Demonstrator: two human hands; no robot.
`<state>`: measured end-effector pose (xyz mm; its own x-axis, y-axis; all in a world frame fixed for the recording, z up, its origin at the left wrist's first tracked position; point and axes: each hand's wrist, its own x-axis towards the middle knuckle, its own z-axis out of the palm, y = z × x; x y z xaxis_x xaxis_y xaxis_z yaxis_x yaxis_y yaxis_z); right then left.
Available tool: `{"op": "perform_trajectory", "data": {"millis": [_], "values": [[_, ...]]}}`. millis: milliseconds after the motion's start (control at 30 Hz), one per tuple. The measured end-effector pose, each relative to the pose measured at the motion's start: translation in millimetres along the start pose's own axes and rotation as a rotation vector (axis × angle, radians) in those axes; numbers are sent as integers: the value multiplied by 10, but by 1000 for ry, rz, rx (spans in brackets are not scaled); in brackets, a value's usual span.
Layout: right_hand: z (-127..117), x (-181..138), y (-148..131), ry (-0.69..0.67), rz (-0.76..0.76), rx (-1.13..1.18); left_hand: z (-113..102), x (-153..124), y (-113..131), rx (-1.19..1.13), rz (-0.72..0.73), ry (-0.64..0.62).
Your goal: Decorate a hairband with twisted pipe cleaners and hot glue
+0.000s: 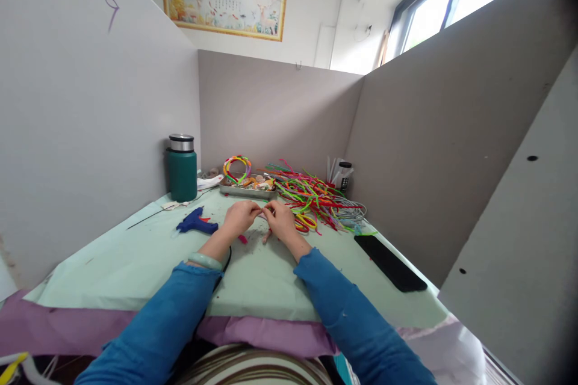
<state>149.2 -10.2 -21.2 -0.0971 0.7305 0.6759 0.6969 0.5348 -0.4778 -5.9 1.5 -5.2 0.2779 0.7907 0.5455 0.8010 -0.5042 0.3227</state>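
My left hand (pixel 241 216) and my right hand (pixel 279 219) meet fingertip to fingertip above the middle of the table. The fingers of both are pinched together, and whatever lies between them is too small to make out. Below the hands a small pink piece (pixel 242 239) and a short brownish piece (pixel 266 237) show on the cloth. A blue hot glue gun (pixel 197 222) lies on its side left of my left hand. Just right of my right hand are yellow and red scissors handles (pixel 307 222).
Behind my hands stands a metal tray (pixel 248 192) of small pieces, with a colourful ring (pixel 237 169) at it. A heap of pipe cleaners (pixel 316 195) spreads to the right. A green bottle (pixel 182 171) stands left; a black phone-like slab (pixel 391 263) lies right. Grey partitions (pixel 280 108) enclose the table.
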Motion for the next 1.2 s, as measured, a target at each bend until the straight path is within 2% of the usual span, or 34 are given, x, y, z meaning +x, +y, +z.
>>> {"op": "perform_trajectory", "data": {"millis": [133,300,367,500,600,700,767,900,1000,1200], "values": [[19,26,24,25,50,96,6,31,-15,-118,-40,6],[56,59,37,22,168,336,-20,49,2,-386,-139,45],[66,59,26,-42,277,521,-47,40,34,-466,-203,45],[72,38,-4,-303,482,957,-92,7,98,-721,-277,-13],[75,30,-10,-388,513,1060,-95,-2,104,-847,-285,-37],[83,39,5,-291,494,949,-65,13,63,-756,-284,-57],[80,48,21,-195,441,752,-28,29,22,-591,-247,-36],[43,44,37,-73,236,259,43,44,-43,-230,-32,42],[14,26,27,-92,135,61,52,30,-50,-84,31,-7],[14,12,20,-113,64,-26,18,-10,-8,65,33,-38]]}}
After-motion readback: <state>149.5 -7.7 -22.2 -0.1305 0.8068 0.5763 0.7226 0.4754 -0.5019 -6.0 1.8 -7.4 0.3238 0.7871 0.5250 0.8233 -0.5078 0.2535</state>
